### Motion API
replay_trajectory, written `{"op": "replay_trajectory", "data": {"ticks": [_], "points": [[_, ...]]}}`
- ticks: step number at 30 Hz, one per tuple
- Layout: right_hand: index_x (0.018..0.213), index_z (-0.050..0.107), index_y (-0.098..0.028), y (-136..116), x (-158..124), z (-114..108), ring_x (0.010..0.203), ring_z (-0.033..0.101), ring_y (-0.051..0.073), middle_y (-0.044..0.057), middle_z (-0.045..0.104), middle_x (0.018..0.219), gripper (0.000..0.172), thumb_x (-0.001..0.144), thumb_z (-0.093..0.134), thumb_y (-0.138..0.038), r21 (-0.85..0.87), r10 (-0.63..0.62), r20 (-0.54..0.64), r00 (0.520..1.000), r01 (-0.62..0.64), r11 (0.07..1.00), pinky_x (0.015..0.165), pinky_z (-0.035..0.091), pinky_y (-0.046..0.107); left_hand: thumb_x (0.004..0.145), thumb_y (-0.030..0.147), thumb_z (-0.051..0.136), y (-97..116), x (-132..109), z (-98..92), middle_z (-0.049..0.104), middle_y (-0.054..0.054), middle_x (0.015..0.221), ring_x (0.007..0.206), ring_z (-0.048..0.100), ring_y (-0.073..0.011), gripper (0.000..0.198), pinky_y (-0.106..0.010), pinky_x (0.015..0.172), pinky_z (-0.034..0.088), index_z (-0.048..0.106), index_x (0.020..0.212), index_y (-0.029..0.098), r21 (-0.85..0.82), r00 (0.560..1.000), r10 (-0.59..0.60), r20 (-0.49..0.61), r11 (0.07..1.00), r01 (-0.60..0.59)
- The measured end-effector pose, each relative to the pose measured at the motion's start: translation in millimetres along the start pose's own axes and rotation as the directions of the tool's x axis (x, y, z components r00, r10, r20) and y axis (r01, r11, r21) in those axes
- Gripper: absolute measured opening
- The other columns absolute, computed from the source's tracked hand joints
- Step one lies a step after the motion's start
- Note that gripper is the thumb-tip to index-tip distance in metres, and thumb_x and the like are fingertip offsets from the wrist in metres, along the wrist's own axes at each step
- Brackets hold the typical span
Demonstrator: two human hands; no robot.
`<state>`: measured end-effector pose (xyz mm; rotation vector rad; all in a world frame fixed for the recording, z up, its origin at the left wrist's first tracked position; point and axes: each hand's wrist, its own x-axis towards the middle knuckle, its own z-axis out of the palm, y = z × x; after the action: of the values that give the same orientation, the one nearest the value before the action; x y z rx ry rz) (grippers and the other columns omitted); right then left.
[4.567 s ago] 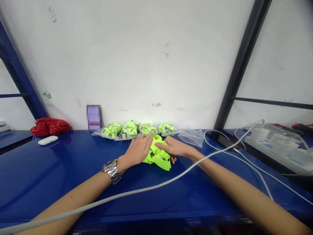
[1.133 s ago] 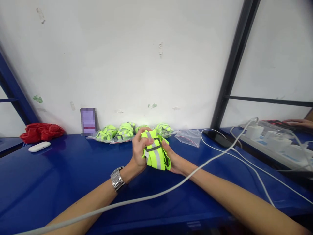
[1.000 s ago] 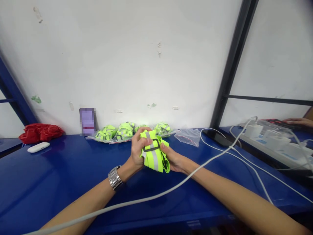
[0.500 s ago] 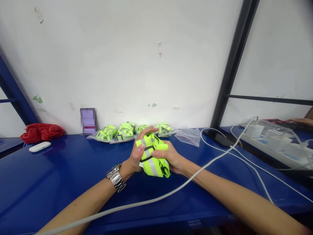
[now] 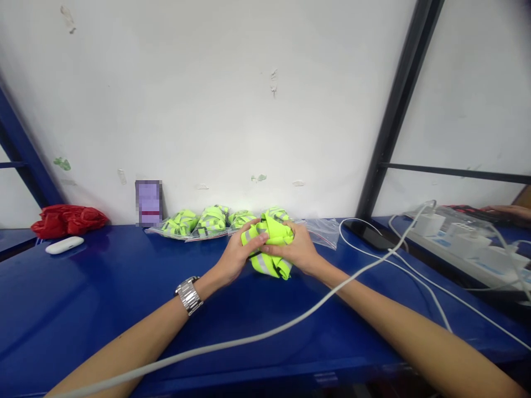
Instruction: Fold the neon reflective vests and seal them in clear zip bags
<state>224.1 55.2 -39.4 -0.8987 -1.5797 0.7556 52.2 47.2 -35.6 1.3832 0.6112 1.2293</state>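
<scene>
A reflective vest (image 5: 271, 264), neon yellow with silver strips and black trim, is bunched into a compact bundle above the blue table (image 5: 136, 287). My left hand (image 5: 236, 255) grips its left side, thumb across the front. From the right, my right hand (image 5: 301, 251) is wrapped round the same bundle, its thumb close to the other one. The fingers behind the cloth are hidden. Just beyond, against the wall, several clear bags (image 5: 178, 224) hold similar folded neon cloth. An unfilled-looking zip bag (image 5: 326, 232) lies right of them, partly behind my right hand.
A white cable (image 5: 265, 335) runs across in front of my forearms. At the right are a black phone (image 5: 369, 235) and a power strip with white chargers (image 5: 468, 243). Leftward lie a red plastic bundle (image 5: 68, 220), a white case (image 5: 64, 245) and a blurred upright screen (image 5: 149, 202).
Both hands have moved slightly away from me and rightward with the vest. The left fingers, stretched out before, are now closed round the bundle, which looks more tightly gathered.
</scene>
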Motion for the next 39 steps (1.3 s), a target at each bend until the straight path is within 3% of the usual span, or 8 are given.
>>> {"op": "replay_trajectory", "data": {"ticks": [6, 12, 15, 19, 22, 25, 30, 39], "points": [[0.07, 0.056, -0.018, 2.3, -6.3, 2.0, 0.058, 0.048, 0.012, -0.004, 0.055, 0.063, 0.036, 0.05, 0.08, -0.036, -0.216, -0.035, 0.081, 0.996, 0.052, 0.975, 0.052, 0.037, 0.024, 0.066, 0.021, 0.081, 1.8, -13.1, 18.2, 0.065, -0.008, 0.113, 0.101, 0.064, -0.0234, 0.062, -0.037, 0.087, 0.053, 0.052, 0.121, 0.022, -0.204, 0.986, -0.126, 0.113, 0.968, 0.147], [0.089, 0.05, -0.023, -9.3, -9.9, 1.9, 0.061, 0.048, 0.014, -0.006, 0.053, 0.068, 0.055, 0.047, 0.083, -0.039, -0.329, -0.031, 0.114, 0.993, 0.067, 0.942, 0.056, 0.038, 0.026, 0.061, 0.017, 0.082, 9.4, -12.8, 17.9, 0.066, -0.003, 0.093, 0.082, 0.065, -0.0175, 0.054, -0.03, 0.074, 0.055, 0.053, 0.107, 0.02, -0.146, 0.995, -0.067, 0.076, 0.986, 0.077], [0.111, 0.047, -0.024, -12.5, -7.5, 0.3, 0.082, 0.056, 0.021, 0.001, 0.056, 0.092, 0.072, 0.052, 0.081, -0.047, -0.332, -0.084, 0.16, 0.983, 0.134, 0.934, 0.073, 0.046, 0.033, 0.059, 0.016, 0.082, 10.0, -8.8, 17.4, 0.065, -0.001, 0.089, 0.078, 0.064, -0.0155, 0.055, -0.027, 0.071, 0.054, 0.052, 0.105, 0.02, -0.109, 1.0, -0.014, 0.026, 0.994, 0.017], [0.125, 0.044, -0.022, -11.1, -2.4, -2.5, 0.12, 0.042, 0.031, 0.012, 0.043, 0.123, 0.088, 0.052, 0.082, -0.052, -0.417, -0.176, 0.021, 0.984, 0.169, 0.893, 0.1, 0.036, 0.047, 0.062, 0.018, 0.08, 8.4, -0.1, 9.5, 0.064, -0.001, 0.088, 0.077, 0.063, -0.0138, 0.053, -0.026, 0.074, 0.053, 0.052, 0.106, 0.019, 0.0, 0.988, 0.134, -0.083, 0.991, -0.134], [0.13, 0.039, -0.021, -8.1, -2.6, 3.2, 0.112, 0.052, 0.029, 0.016, 0.043, 0.13, 0.08, 0.067, 0.071, -0.058, -0.214, 0.028, -0.053, 0.998, -0.039, 0.976, 0.095, 0.042, 0.047, 0.064, 0.021, 0.079, 8.5, 6.3, 3.0, 0.063, -0.001, 0.09, 0.08, 0.063, -0.015, 0.051, -0.027, 0.075, 0.054, 0.052, 0.107, 0.02, 0.132, 0.936, 0.279, -0.216, 0.958, -0.255], [0.121, 0.049, -0.021, -8.0, -7.0, 16.9, 0.101, 0.061, 0.023, 0.012, 0.056, 0.122, 0.057, 0.078, 0.062, -0.057, 0.198, 0.23, 0.146, 0.962, -0.256, 0.946, 0.089, 0.049, 0.04, 0.065, 0.021, 0.078, 7.9, 8.5, 3.5, 0.06, 0.0, 0.094, 0.084, 0.062, -0.0142, 0.05, -0.025, 0.077, 0.052, 0.052, 0.107, 0.021, 0.218, 0.88, 0.38, -0.285, 0.919, -0.327], [0.104, 0.062, -0.019, -13.7, -15.8, 31.5, 0.089, 0.065, 0.021, 0.006, 0.069, 0.099, 0.04, 0.075, 0.072, -0.044, 0.633, 0.167, 0.233, 0.958, -0.28, 0.722, 0.077, 0.053, 0.033, 0.067, 0.019, 0.077, 0.2, 4.0, 14.1, 0.06, 0.0, 0.094, 0.084, 0.06, -0.0125, 0.048, -0.026, 0.08, 0.051, 0.05, 0.106, 0.021, 0.105, 0.915, 0.328, -0.235, 0.945, -0.311], [0.103, 0.064, -0.018, -10.4, -16.8, 37.4, 0.09, 0.065, 0.017, 0.005, 0.069, 0.098, 0.034, 0.075, 0.075, -0.035, 0.742, 0.074, 0.173, 0.982, -0.18, 0.646, 0.084, 0.051, 0.029, 0.064, 0.016, 0.079, 12.1, -0.4, 19.4, 0.063, 0.001, 0.088, 0.08, 0.063, -0.0133, 0.049, -0.026, 0.077, 0.052, 0.051, 0.104, 0.021, 0.001, 0.921, 0.317, -0.227, 0.946, -0.325]]}}
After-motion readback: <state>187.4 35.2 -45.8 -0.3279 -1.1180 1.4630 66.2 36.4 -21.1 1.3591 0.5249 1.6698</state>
